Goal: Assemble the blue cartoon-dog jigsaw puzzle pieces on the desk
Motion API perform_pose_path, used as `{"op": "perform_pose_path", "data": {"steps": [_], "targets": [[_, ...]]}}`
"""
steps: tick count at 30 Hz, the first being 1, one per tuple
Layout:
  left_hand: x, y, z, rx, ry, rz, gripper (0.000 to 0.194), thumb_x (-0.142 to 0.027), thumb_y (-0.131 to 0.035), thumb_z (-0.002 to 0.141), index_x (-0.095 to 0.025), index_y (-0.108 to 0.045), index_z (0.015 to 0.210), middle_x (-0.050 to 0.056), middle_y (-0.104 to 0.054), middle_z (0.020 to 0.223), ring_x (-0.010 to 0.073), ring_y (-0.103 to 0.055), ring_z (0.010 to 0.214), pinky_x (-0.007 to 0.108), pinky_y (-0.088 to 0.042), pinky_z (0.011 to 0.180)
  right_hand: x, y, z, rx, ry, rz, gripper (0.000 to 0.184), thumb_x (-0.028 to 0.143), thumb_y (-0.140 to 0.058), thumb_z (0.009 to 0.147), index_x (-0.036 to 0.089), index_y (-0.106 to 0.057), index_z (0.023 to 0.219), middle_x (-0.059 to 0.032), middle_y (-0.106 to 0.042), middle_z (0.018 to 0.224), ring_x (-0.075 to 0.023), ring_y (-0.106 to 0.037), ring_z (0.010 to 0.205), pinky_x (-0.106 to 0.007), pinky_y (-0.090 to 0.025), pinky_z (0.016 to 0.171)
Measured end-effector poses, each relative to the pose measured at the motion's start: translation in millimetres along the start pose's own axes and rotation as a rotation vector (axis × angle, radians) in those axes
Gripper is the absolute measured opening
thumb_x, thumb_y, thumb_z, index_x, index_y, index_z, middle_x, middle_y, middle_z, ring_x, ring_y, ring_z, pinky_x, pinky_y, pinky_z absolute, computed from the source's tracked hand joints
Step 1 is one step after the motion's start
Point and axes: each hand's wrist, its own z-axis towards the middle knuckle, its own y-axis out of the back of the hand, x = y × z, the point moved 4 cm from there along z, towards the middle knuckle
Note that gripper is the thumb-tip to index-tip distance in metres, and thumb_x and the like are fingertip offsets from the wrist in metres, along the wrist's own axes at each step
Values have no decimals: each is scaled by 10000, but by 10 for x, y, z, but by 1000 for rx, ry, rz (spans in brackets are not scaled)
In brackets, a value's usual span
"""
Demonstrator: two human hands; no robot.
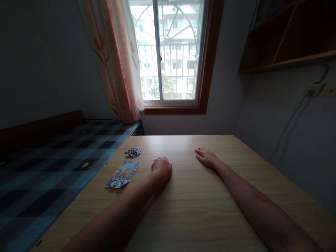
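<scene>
My left hand (162, 168) rests on the wooden table, its fingers curled in a loose fist with nothing showing in them. To its right, my right hand (207, 158) lies palm down, fingers stretched out and pointing left, touching only the tabletop. A small heap of jigsaw puzzle pieces (132, 152) sits beyond and to the left of my left hand. Nearer to me than the heap lies a crumpled, colourful printed sheet or packet (123, 174), mostly blue. Neither hand touches the pieces or the printed item.
The light wooden table (189, 213) has its far edge below a window (178, 52). A bed with a checked cover (65, 157) stands along the left side. Right of the table, a cable (288, 122) hangs from a wall socket, below a wooden shelf (288, 63).
</scene>
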Motion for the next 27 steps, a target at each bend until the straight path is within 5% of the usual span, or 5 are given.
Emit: {"op": "perform_pose_path", "data": {"steps": [4, 27], "targets": [[40, 10, -102, -9, -13, 21, 461, -358, -398, 955, -53, -596, 1239, 273, -618, 1212, 360, -591, 1113, 448, -467, 921, -156, -16, -16, -49, -50, 0, 525, 401, -388, 998, 224, -479, 1484, -77, -403, 1577, -232, -330, 1463, -361, -216, 1175], [8, 242, -237, 3, -38, 65, 395, -327, -393, 970, -66, -626, 1153, 236, -642, 1144, 315, -605, 1072, 394, -487, 877, -125, -2, -46, -151, -30, 63, 482, 406, -461, 957, 238, -590, 1390, -81, -498, 1511, -246, -423, 1413, -397, -300, 1156]]}}
